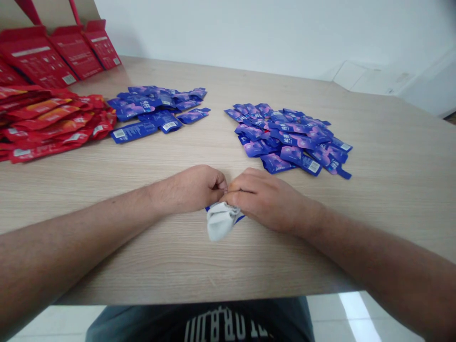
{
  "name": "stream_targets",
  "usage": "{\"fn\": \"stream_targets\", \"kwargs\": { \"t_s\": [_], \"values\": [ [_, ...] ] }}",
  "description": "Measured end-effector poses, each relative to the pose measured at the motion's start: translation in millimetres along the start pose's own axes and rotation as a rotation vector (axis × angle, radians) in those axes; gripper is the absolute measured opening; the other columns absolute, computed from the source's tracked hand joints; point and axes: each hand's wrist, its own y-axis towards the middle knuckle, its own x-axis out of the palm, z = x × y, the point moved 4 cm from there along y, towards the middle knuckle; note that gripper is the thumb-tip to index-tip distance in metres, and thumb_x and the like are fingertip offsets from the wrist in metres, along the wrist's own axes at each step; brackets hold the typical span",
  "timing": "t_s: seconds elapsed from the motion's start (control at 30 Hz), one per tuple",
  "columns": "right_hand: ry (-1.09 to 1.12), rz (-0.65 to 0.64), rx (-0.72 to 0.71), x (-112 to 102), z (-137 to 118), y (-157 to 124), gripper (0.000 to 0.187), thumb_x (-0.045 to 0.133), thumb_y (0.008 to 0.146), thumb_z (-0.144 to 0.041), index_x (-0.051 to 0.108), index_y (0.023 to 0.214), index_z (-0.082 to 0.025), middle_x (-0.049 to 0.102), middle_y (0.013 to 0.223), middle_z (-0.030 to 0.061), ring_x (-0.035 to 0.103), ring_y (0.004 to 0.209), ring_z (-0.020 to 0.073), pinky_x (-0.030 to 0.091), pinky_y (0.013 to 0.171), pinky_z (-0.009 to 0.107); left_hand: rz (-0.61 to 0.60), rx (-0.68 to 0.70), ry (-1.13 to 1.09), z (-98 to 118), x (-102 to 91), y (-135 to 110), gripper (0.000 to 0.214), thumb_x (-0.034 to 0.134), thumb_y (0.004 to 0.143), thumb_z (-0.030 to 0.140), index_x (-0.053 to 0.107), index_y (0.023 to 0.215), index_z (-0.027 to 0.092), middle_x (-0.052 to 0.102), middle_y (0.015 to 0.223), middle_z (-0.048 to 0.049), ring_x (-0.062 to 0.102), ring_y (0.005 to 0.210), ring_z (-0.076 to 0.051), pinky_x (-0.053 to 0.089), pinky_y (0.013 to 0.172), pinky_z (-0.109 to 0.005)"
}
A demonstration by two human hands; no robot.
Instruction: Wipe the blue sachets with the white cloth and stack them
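Just below the frame's centre, a white cloth (219, 221) overlaps a blue packet (240, 219); the right hand (265, 195) pinches the cloth's top, while the left hand (204, 188) curls narrowly beside it, its hold impossible to tell. Beyond lie 2 heaps of blue packets (290, 135), right and left of upper centre, then red packets (53, 123) at left and red boxes (44, 54) in the upper left.

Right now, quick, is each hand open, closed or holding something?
Left hand: closed; what it grips, if anything, is hidden.
Right hand: closed, holding a bunched white cloth.
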Motion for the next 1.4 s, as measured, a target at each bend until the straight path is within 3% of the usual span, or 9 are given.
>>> {"fn": "stream_targets", "kwargs": {
  "t_s": [0.17,0.33,0.53,0.73,0.9,1.0,1.1,1.27,1.4],
  "values": [
    [-0.015,0.034,0.158,-2,18,-7,0.016,0.054,0.093,-0.014,0.066,0.102,-0.015,0.065,0.102,0.0096,0.055,0.097,0.0222,0.046,0.087,0.035,0.024,-0.022,0.003,-4,1.6,0,0.022,0.05,0.079,0.026,0.071,0.081,0.023,0.068,0.066,0.0046,0.06,0.06,-0.011,0.036,0.054,-0.022],
    [0.032,-0.035,0.003,-1,-6,2,0.023,0.046,0.1,-0.021,0.068,0.108,-0.02,0.066,0.103,0.0066,0.056,0.098,0.0211,0.044,0.09,0.037,0.012,-0.019,-0.006,-3,0.2,-1,0.021,0.051,0.081,0.028,0.071,0.08,0.022,0.068,0.068,0.0041,0.061,0.064,-0.012,0.037,0.057,-0.022],
    [0.025,-0.021,0.155,-1,10,-5,0.016,0.055,0.093,-0.015,0.067,0.104,-0.015,0.064,0.104,0.01,0.056,0.097,0.0221,0.046,0.087,0.035,0.032,-0.018,-0.008,-2,-0.4,0,0.02,0.051,0.079,0.025,0.071,0.08,0.022,0.068,0.067,0.0051,0.059,0.061,-0.011,0.036,0.056,-0.022],
    [0.057,-0.07,0.018,2,-4,3,0.021,0.049,0.099,-0.02,0.068,0.107,-0.019,0.065,0.103,0.0067,0.056,0.098,0.0208,0.044,0.091,0.035,0.019,-0.021,-0.015,-2,-0.4,-1,0.019,0.052,0.08,0.027,0.07,0.078,0.022,0.066,0.064,0.0052,0.059,0.06,-0.011,0.036,0.054,-0.022],
    [0.044,-0.039,0.195,0,15,-5,0.014,0.058,0.091,-0.014,0.067,0.102,-0.015,0.064,0.1,0.0096,0.057,0.095,0.0217,0.047,0.086,0.035,0.039,-0.005,-0.009,-3,0.3,-1,0.018,0.052,0.079,0.026,0.07,0.078,0.022,0.066,0.063,0.0057,0.057,0.057,-0.01,0.035,0.053,-0.022],
    [0.008,-0.02,0.121,1,2,1,0.016,0.052,0.096,-0.018,0.067,0.099,-0.017,0.064,0.099,0.0084,0.056,0.095,0.0217,0.045,0.087,0.036,0.034,-0.011,-0.021,-4,-0.2,-1,0.017,0.053,0.08,0.028,0.07,0.077,0.022,0.067,0.064,0.0054,0.059,0.06,-0.011,0.036,0.053,-0.021],
    [0.043,-0.086,0.029,1,-8,3,0.017,0.051,0.098,-0.019,0.067,0.102,-0.018,0.064,0.099,0.0071,0.056,0.096,0.0208,0.045,0.088,0.035,0.021,-0.017,-0.032,-3,0.0,-1,0.019,0.052,0.08,0.027,0.07,0.078,0.022,0.068,0.065,0.0054,0.06,0.062,-0.011,0.037,0.055,-0.021],
    [0.045,-0.101,0.2,1,9,-3,0.014,0.057,0.092,-0.015,0.065,0.103,-0.015,0.063,0.101,0.0099,0.057,0.097,0.0219,0.046,0.089,0.035,0.032,-0.022,-0.021,-2,-0.5,-1,0.019,0.051,0.078,0.026,0.07,0.079,0.023,0.068,0.066,0.0055,0.059,0.061,-0.011,0.037,0.055,-0.022],
    [0.008,-0.048,0.099,1,-4,3,0.016,0.051,0.097,-0.019,0.067,0.1,-0.017,0.062,0.097,0.0077,0.055,0.093,0.0209,0.045,0.085,0.035,0.023,-0.033,-0.026,-2,-1.6,-2,0.019,0.052,0.079,0.028,0.07,0.078,0.022,0.068,0.066,0.0051,0.06,0.063,-0.012,0.037,0.056,-0.022]
  ]
}}
